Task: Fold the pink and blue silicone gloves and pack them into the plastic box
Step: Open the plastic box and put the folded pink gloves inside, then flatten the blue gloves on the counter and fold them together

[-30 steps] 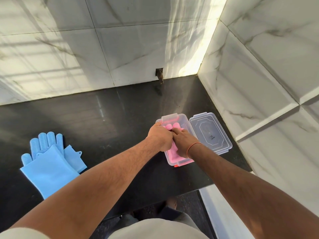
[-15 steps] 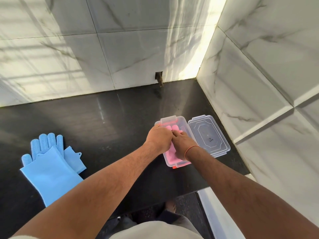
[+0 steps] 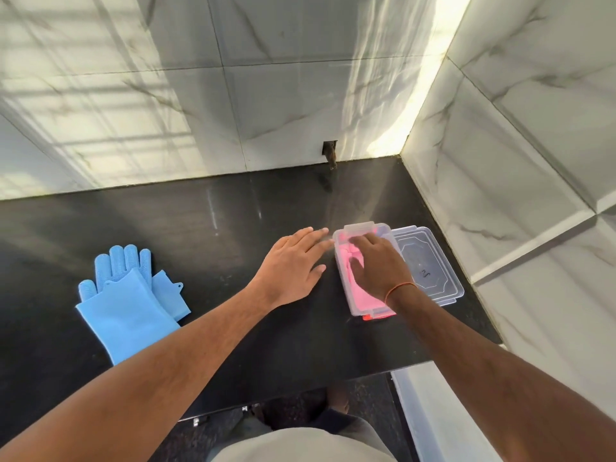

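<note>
Now your right hand (image 3: 378, 265) lies flat inside the plastic box (image 3: 343, 271), fingers straight and spread, pressing the folded pink gloves (image 3: 358, 298) down, likely so the springy silicone stays below the rim. Your left hand (image 3: 293, 261) hovers open just beside the box's left wall, fingers extended and holding nothing; whether its fingertips touch the wall cannot be told. The box sits near the right end of the black counter (image 3: 200, 228), close to the corner of the marble-tiled wall (image 3: 266, 95), with its clear lid (image 3: 430, 265) lying open against its right side, seemingly hinged and ready to swing shut. The 2 blue gloves (image 3: 130, 295) lie stacked and unfolded well apart at the counter's left, so about half the packing appears done. An orange thread (image 3: 398, 290) circles your right wrist.
</note>
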Demonstrator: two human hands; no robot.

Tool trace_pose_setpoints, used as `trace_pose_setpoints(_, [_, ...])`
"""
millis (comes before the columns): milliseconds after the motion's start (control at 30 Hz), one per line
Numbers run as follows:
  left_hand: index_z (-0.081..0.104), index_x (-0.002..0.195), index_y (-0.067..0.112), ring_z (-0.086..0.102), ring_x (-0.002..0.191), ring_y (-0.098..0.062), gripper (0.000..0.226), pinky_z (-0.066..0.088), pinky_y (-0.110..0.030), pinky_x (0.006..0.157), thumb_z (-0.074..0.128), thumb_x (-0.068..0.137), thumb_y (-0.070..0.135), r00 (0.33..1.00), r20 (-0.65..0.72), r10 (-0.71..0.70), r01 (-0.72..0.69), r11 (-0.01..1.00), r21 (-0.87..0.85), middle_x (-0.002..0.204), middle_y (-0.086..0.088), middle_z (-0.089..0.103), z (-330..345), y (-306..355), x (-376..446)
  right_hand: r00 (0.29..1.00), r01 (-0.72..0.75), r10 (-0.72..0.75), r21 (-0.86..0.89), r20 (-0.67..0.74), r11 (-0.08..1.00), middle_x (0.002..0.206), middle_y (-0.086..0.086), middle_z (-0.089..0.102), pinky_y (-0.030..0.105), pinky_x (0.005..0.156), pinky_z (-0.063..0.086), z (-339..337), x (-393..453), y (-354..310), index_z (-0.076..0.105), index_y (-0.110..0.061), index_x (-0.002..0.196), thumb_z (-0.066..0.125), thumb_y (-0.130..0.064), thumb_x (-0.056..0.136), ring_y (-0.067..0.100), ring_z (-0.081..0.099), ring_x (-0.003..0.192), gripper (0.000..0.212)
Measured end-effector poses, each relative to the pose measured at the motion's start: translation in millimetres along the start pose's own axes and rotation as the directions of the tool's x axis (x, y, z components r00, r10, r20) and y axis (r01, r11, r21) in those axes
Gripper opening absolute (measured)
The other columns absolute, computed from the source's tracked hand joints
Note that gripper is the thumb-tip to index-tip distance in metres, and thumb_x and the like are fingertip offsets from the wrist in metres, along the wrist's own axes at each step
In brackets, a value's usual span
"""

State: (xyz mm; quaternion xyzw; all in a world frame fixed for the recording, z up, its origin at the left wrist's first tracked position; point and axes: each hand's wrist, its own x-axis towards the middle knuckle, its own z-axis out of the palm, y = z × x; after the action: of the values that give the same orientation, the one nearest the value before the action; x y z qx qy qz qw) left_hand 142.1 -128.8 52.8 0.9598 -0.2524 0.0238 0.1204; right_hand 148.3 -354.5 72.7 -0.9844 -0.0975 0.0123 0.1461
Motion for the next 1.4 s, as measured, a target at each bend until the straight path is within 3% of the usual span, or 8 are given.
trace_pose_setpoints(200, [0.027, 0.173, 0.031, 0.021, 0.168, -0.023, 0.071, 0.028, -0.047, 0.131, 0.053, 0.110, 0.046, 0.996, 0.000, -0.091, 0.091, 0.993, 0.069, 0.182, 0.006, 0.022, -10.3, -41.5, -48.4, 0.963, 0.201, -0.186, 0.054, -0.197, 0.978, 0.127, 0.006, 0.067, 0.043, 0.102, 0.052, 2.9, 7.6, -77.0, 0.065, -0.011, 0.136, 0.068, -0.024, 0.099, 0.033, 0.061, 0.112, 0.039])
trace_pose_setpoints(633, [0.051, 0.160, 0.027, 0.048, 0.149, -0.026, 0.058, 0.049, -0.047, 0.111, 0.060, 0.106, 0.045, 0.815, 0.062, -0.576, 0.571, 0.817, 0.083, 0.166, 0.003, 0.048, -51.8, -160.2, -227.3, 0.922, 0.213, -0.262, 0.192, 0.284, 0.958, 0.144, 0.001, 0.060, 0.043, 0.112, 0.049, 97.3, -15.3, -264.5, 0.051, -0.021, 0.153, 0.057, -0.045, 0.104, 0.027, 0.056, 0.132, 0.055])
trace_pose_setpoints(833, [0.038, 0.164, 0.033, 0.049, 0.144, -0.029, 0.072, 0.056, -0.049, 0.106, 0.066, 0.101, 0.052, 0.643, 0.201, -0.739, 0.739, 0.667, 0.090, 0.167, 0.005, 0.038, -39.6, -204.6, -305.6, 0.828, 0.030, -0.115, 0.160, 0.549, 0.987, 0.103, -0.001, 0.075, 0.039, 0.079, 0.057, 133.2, -25.4, -309.6, 0.067, -0.023, 0.111, 0.063, -0.059, 0.092, 0.025, 0.072, 0.095, 0.041])
trace_pose_setpoints(933, [0.038, 0.163, 0.034, 0.054, 0.139, -0.027, 0.071, 0.059, -0.046, 0.103, 0.068, 0.101, 0.051, 0.654, 0.225, -0.722, 0.732, 0.679, 0.053, 0.168, 0.006, 0.035, -35.5, -212.1, -313.0, 0.776, -0.022, -0.056, 0.115, 0.628, 0.993, 0.076, -0.006, 0.069, 0.030, 0.055, 0.046, 143.8, -30.9, -314.3, 0.064, -0.024, 0.081, 0.072, -0.066, 0.082, 0.015, 0.065, 0.065, 0.042])
trace_pose_setpoints(1133, [0.022, 0.169, 0.037, 0.024, 0.162, -0.026, 0.099, 0.032, -0.054, 0.126, 0.071, 0.085, 0.056, 0.709, 0.199, -0.676, 0.685, 0.728, 0.032, 0.176, 0.007, 0.016, -42.9, -211.9, -288.1, 0.780, -0.133, -0.113, 0.339, 0.616, 0.931, 0.087, -0.001, 0.073, 0.033, 0.070, 0.056, 135.5, -30.6, -317.1, 0.067, -0.021, 0.087, 0.080, -0.037, 0.080, 0.016, 0.067, 0.077, 0.022])
trace_pose_setpoints(1267, [0.007, 0.169, 0.049, -0.004, 0.167, -0.008, 0.112, -0.005, -0.052, 0.131, 0.072, 0.077, 0.045, 0.900, 0.245, -0.361, 0.411, 0.889, -0.200, 0.178, 0.023, 0.009, -68.2, -212.1, -251.9, 0.838, -0.033, -0.207, 0.426, 0.504, 0.904, 0.080, -0.005, 0.066, 0.038, 0.070, 0.055, 105.7, -21.1, -317.5, 0.066, -0.023, 0.095, 0.072, -0.021, 0.080, 0.017, 0.060, 0.073, 0.017])
trace_pose_setpoints(1333, [0.026, 0.162, 0.050, 0.027, 0.158, 0.001, 0.094, -0.006, -0.042, 0.132, 0.069, 0.078, 0.043, 0.933, 0.276, -0.232, 0.295, 0.931, -0.214, 0.158, 0.027, 0.046, -82.4, -210.6, -233.0, 0.872, 0.036, -0.253, 0.461, 0.420, 0.887, 0.086, -0.008, 0.070, 0.038, 0.077, 0.056, 84.9, -13.4, -316.7, 0.068, -0.028, 0.101, 0.073, -0.019, 0.083, 0.019, 0.065, 0.079, 0.021])
trace_pose_setpoints(1400, [0.055, 0.131, 0.047, 0.064, 0.117, -0.001, 0.053, 0.025, -0.034, 0.130, 0.063, 0.079, 0.043, 0.934, 0.287, -0.214, 0.273, 0.944, -0.185, 0.114, 0.025, 0.071, -94.7, -208.3, -217.4, 0.905, 0.095, -0.282, 0.493, 0.320, 0.865, 0.089, -0.010, 0.075, 0.035, 0.080, 0.059, 62.5, -5.2, -312.9, 0.071, -0.033, 0.102, 0.072, -0.022, 0.085, 0.017, 0.070, 0.084, 0.021])
